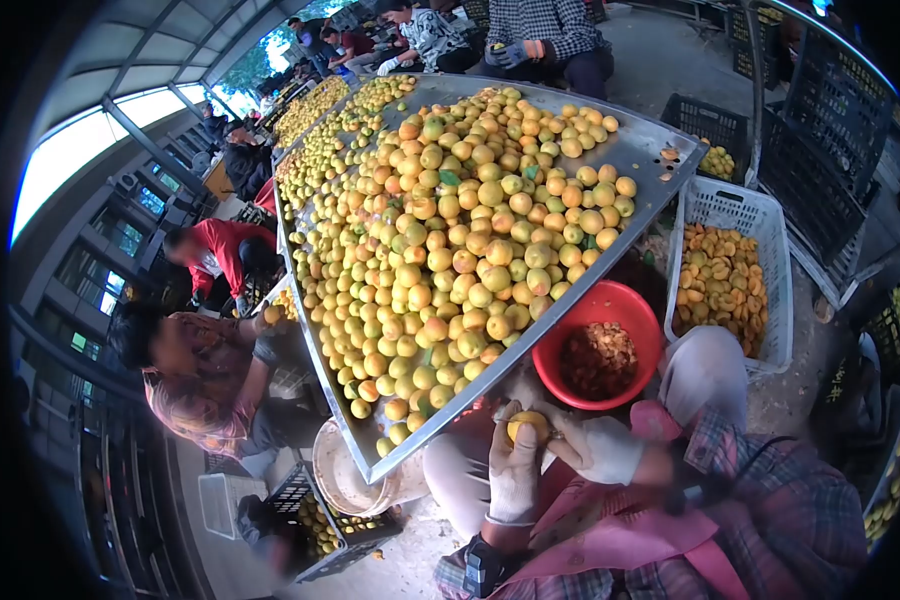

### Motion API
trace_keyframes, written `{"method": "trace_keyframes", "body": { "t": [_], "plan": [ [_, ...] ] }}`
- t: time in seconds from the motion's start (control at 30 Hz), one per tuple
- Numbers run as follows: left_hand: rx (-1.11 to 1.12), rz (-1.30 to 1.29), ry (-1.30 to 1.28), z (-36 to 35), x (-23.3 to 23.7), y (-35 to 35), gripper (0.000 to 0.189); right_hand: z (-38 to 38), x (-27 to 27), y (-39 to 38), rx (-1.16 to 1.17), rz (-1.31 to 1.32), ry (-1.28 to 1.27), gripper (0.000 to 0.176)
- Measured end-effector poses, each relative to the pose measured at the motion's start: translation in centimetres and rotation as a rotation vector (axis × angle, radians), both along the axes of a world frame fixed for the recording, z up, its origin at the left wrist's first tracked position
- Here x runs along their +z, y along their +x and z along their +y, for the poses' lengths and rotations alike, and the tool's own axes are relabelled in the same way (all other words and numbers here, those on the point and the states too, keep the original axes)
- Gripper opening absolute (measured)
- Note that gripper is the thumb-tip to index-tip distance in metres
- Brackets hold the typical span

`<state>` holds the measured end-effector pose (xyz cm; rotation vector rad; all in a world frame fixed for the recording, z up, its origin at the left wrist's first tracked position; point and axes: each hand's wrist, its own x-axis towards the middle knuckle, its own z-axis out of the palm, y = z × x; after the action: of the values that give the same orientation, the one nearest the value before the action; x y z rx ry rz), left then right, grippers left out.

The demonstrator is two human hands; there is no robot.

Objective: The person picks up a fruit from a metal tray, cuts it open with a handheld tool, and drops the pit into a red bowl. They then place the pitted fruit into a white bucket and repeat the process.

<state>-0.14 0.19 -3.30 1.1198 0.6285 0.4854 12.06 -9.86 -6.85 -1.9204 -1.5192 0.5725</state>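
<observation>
Room: long, shed-like work area under a pale ribbed roof (145, 40), with a windowed wall (100, 240) along the left side.

Surface: metal tabletop (648, 135) with a raised rim and small holes at the right corner. Loaded with a thick spread of whole apricots (450, 260). Likely smooth and hard; expect easy rolling.

Around the tabletop: at near left, a person in a plaid shirt (205, 385); farther along, a person in a red jacket (238, 250); on the far side, a person in a checked shirt (560, 25).

Right of the tabletop: white plastic crate (782, 275) containing split apricots (720, 285). Next to the near edge: red basin (620, 300) containing brown pieces (600, 355), probably pits.

Hands: both in light-coloured gloves. Left hand (513, 470): curled around one held apricot (527, 427). Right hand (610, 450): fingers partly bent, close beside the same fruit; contact, and any small tool in the grip, impossible to tell.

Held apricot: located above the lap, just off the near rim. Judged light, fairly firm, thin-skinned and easily bruised; slippery if wet. Grasp around the widest part, thumb opposite fingers. Apply light, even pressure.
</observation>
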Motion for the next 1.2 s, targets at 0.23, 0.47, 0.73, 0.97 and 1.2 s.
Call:
{"method": "trace_keyframes", "body": {
  "t": [0.23,0.47,0.73,0.97,1.2],
  "plan": [
    [0.127,-0.079,-0.437,-0.4,-1.1,1.0,0.063,0.5,0.1,-0.2,-0.163,-0.207,0.336,0.058],
    [-0.047,-0.117,-0.205,0.8,-1.3,-0.3,0.048,0.1,1.4,0.5,-0.071,0.078,0.019,0.051],
    [0.025,-0.143,-0.137,-0.1,-0.7,0.4,0.044,0.7,0.1,0.5,-0.103,-0.115,0.326,0.057],
    [0.038,-0.102,-0.343,-0.6,0.1,0.6,0.046,0.3,0.7,0.3,-0.158,-0.181,0.308,0.052],
    [-0.009,0.054,0.239,-0.1,1.3,0.9,0.042,0.0,0.0,1.0,0.01,-0.456,0.368,0.046]
  ]
}}
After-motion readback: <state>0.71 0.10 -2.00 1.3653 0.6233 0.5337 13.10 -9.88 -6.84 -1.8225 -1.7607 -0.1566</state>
